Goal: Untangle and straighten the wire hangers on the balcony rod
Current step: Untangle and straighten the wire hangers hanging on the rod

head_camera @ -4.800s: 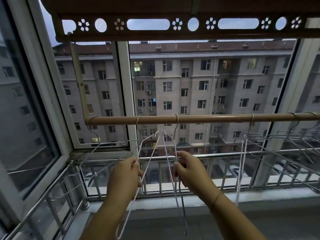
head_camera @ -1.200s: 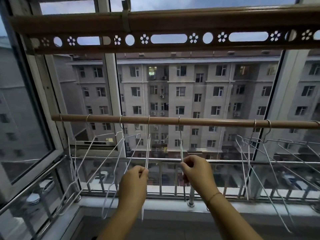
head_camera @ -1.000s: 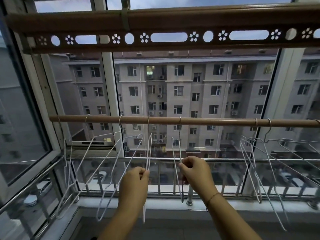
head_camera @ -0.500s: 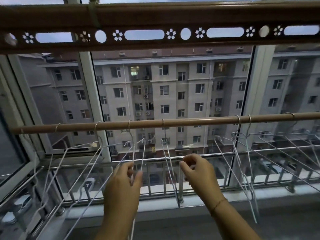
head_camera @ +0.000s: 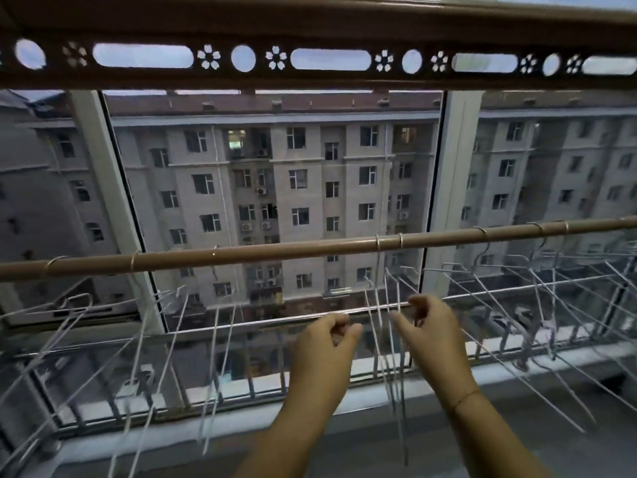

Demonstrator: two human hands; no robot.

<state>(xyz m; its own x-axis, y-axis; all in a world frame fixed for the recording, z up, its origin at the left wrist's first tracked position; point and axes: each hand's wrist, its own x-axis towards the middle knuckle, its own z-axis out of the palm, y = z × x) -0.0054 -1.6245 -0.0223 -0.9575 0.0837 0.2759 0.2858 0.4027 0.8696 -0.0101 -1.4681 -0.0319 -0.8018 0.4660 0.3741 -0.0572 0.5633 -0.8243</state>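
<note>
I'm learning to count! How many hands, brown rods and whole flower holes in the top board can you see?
Hands: 2, the left hand and the right hand
Brown rod: 1
Flower holes in the top board: 7 whole ones
Total: 10

Both forearms reaching up and forward from bottom of view, bare, converging slightly. Left hand point(head_camera: 327, 343) curling loosely, thumb and index fingertips nearly pinching, palm facing away, gripping nothing clearly visible. Right hand point(head_camera: 431, 332) sitting just beside it at slightly greater height, fingers bending inward, index extending left, thumb tucking behind. Thin band showing on right wrist. Hands staying apart, not touching.
</note>
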